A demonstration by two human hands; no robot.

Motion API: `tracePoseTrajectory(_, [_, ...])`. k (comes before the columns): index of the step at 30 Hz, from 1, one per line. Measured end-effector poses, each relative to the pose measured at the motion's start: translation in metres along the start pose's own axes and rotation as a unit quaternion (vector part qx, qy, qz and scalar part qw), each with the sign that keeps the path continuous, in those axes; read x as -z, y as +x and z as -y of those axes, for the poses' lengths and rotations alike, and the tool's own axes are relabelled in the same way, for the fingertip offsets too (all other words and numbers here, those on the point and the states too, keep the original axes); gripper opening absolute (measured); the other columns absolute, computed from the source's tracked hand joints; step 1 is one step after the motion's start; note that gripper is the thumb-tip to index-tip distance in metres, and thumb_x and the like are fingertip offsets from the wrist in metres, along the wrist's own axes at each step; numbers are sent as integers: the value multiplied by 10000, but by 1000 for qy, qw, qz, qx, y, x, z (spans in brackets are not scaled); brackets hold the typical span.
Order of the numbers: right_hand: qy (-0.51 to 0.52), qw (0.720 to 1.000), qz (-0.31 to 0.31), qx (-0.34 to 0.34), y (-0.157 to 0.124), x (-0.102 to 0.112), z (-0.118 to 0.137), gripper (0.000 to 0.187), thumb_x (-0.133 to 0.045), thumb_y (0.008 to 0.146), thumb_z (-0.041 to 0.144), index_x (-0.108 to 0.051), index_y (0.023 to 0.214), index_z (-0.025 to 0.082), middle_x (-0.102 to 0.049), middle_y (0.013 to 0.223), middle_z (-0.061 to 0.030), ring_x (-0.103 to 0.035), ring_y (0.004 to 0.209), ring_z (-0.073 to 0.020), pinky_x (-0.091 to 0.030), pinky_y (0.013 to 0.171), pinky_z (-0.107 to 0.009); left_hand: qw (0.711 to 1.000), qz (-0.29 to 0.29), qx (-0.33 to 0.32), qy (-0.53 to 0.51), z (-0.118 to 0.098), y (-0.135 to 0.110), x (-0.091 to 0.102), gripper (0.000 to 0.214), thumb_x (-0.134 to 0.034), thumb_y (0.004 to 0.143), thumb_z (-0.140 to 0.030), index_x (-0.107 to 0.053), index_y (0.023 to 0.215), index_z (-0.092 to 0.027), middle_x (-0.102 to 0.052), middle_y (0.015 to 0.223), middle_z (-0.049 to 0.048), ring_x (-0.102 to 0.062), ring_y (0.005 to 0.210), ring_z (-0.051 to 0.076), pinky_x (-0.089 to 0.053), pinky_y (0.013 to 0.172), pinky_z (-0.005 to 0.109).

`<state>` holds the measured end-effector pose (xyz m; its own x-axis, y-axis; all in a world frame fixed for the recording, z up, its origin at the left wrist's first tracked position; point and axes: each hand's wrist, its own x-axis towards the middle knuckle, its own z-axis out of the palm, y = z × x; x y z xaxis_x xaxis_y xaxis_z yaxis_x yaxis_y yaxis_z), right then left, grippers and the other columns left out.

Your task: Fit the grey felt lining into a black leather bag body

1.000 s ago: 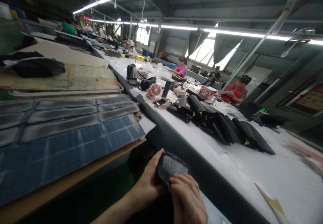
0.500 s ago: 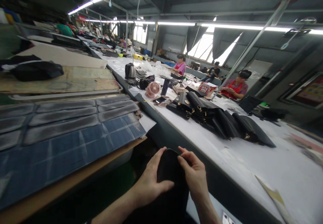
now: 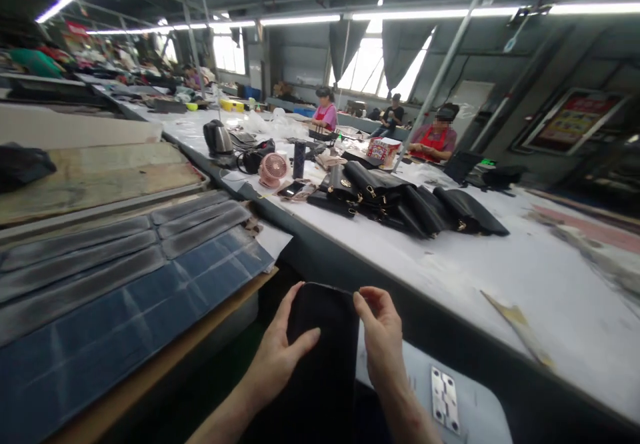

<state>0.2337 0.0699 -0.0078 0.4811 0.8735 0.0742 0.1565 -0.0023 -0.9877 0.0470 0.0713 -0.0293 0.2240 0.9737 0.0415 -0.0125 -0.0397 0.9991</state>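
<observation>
A black piece with rounded corners (image 3: pixel 325 344), looking like leather or fabric, stands up between my hands at the lower middle. My left hand (image 3: pixel 280 351) grips its left edge, thumb across the near face and fingers behind. At the top right corner, my right hand (image 3: pixel 383 331) pinches the edge between thumb and fingers. The lower part of the piece blends into the dark below. Beyond my hands, several black handbags (image 3: pixel 400 197) with gold clasps lie in a heap on the long white table (image 3: pixel 450 284).
Left is a board with dark strips (image 3: pixel 195 231) on blue sheeting. A pink fan (image 3: pixel 273 169), a phone (image 3: pixel 293 191) and a kettle (image 3: pixel 217 139) stand along the table's left edge. A hinged pale plate (image 3: pixel 475 397) is low right. Co-workers (image 3: pixel 435 141) sit across the table.
My view has turned right and slightly down. The black piece now shows a broader, flatter top edge, and my hands are a little farther apart, both still on it.
</observation>
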Motion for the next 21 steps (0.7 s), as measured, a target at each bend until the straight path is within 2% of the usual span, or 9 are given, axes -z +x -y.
tracePoseTrajectory(2, [7, 1000, -12, -26, -15, 7, -8, 373, -654, 794, 539, -607, 924, 193, -634, 842, -44, -591, 793, -210, -479, 715, -322, 1000, -5, 19, -5, 0, 1, 2, 727, -656, 858, -393, -290, 1485, -360, -379, 1534, 13, -360, 1405, 267, -269, 1188, 417])
tracePoseTrajectory(6, [23, 997, 23, -72, -41, 6, -15, 353, -679, 778, 520, -590, 869, 191, -603, 751, -23, -591, 722, -214, -473, 664, -327, 998, 5, 57, -38, -2, 0, 2, 742, -674, 836, -449, -312, 1479, -372, -403, 1524, -11, -387, 1391, 261, -330, 1156, 364])
tracePoseTrajectory(12, [34, 995, 34, -89, -43, -6, -12, 289, -648, 786, 458, -545, 848, 195, -595, 748, -25, -604, 744, -231, -472, 677, -341, 997, -34, 67, -37, 2, -6, -2, 770, -721, 795, -451, -348, 1464, -380, -435, 1501, -26, -412, 1374, 253, -360, 1126, 309])
tracePoseTrajectory(15, [42, 995, 32, -87, -44, -10, -10, 256, -623, 788, 428, -529, 849, 198, -627, 785, -42, -607, 748, -230, -477, 684, -343, 995, -37, 69, -55, -1, -1, 1, 771, -759, 761, -436, -388, 1433, -362, -496, 1450, 2, -468, 1328, 252, -420, 1066, 289])
tracePoseTrajectory(18, [24, 996, 42, -69, -54, -13, -9, 210, -588, 787, 343, -547, 930, 194, -649, 865, -55, -613, 789, -229, -489, 711, -343, 990, -51, 86, -99, -5, 13, 6, 693, -768, 739, -461, -484, 1347, -288, -606, 1309, 71, -614, 1146, 283, -515, 930, 327])
tracePoseTrajectory(21, [-36, 998, 47, -29, -68, -16, -13, 368, -542, 784, 252, -559, 1144, 178, -635, 1076, -87, -604, 979, -248, -491, 844, -364, 980, -39, 137, -138, -8, 26, 8, 671, -774, 719, -483, -527, 1294, -241, -666, 1179, 104, -689, 965, 288, -554, 824, 369])
